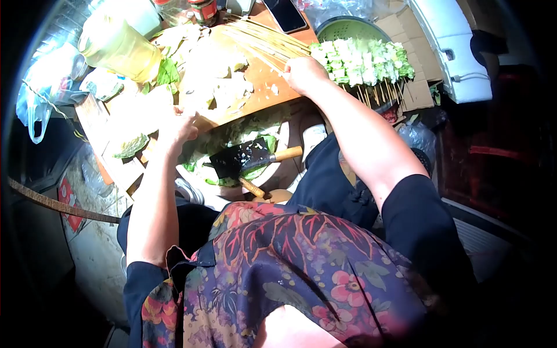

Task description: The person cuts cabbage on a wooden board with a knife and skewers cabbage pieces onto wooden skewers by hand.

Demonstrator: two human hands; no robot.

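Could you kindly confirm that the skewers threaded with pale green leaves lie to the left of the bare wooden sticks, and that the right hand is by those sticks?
Not quite: the skewers threaded with pale green leaves lie to the right of the bare wooden sticks, as the head view shows. The right hand is indeed by those sticks.
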